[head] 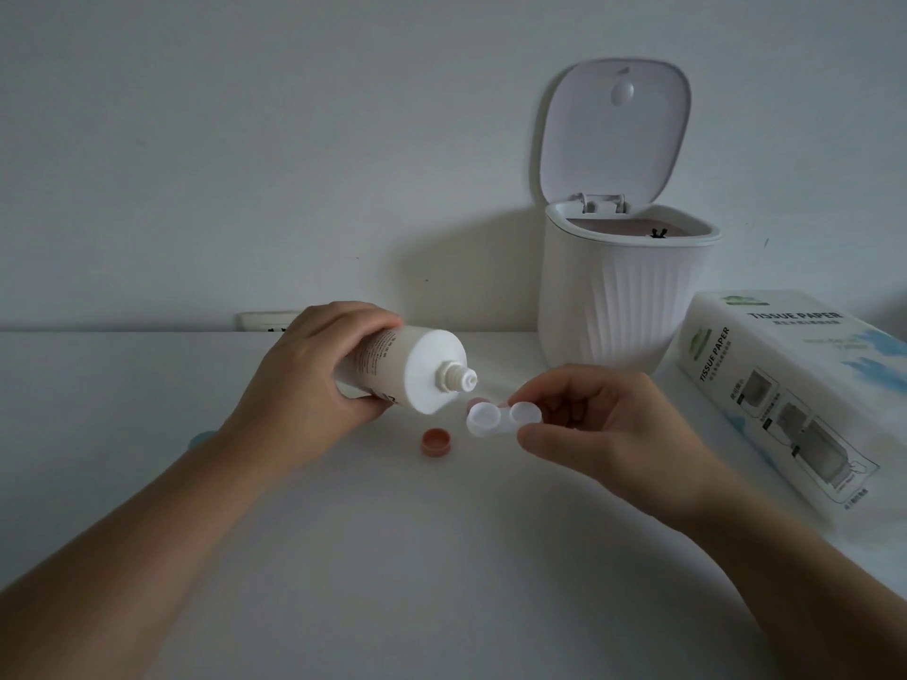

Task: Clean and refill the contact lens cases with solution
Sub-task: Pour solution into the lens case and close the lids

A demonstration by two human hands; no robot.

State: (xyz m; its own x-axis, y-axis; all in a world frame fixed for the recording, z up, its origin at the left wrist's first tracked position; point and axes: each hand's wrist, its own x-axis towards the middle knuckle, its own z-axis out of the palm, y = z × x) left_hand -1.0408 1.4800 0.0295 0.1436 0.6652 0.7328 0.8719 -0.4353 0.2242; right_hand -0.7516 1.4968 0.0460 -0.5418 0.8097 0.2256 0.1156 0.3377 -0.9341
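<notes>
Between the hands: nozzle tip just above-left of the lens case (503, 418).
Left hand (314, 370): gripped bottle (417, 368), axis tilted toward the case.
Right hand (603, 424): pinched the case's right well.

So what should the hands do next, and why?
Probably tip the solution bottle further so its nozzle sits over the near well of the open lens case: the left hand aims it there, and the right hand holds the case uncapped.

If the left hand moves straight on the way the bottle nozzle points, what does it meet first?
Probably the lens case held by the right hand: the bottle in the left hand points at it, though depth is unclear.
</notes>
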